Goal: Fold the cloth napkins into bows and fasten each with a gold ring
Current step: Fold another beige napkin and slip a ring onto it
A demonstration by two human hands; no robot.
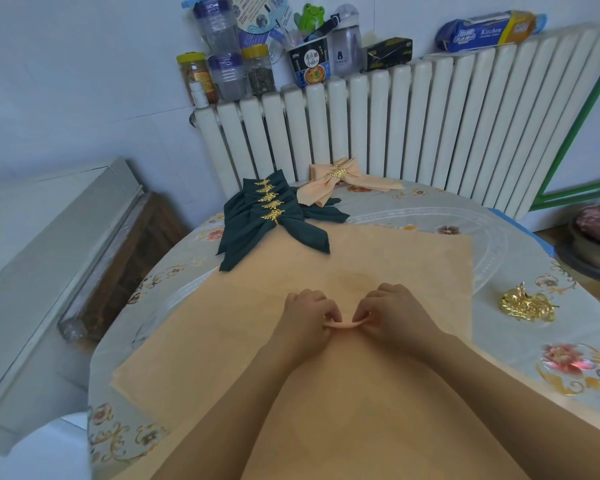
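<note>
a small ridge of the flat peach napkin (pixel 343 268), running left-right, is pinched by left hand (pixel 303 318) and right hand (pixel 397 315).

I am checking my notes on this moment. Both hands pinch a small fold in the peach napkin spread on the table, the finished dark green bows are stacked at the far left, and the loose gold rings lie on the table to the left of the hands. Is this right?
Not quite: in the head view the loose gold rings lie to the right of the hands, not the left. The rest holds: the left hand and right hand pinch a small fold in the peach napkin, and the dark green bows are stacked at the far left.
</note>
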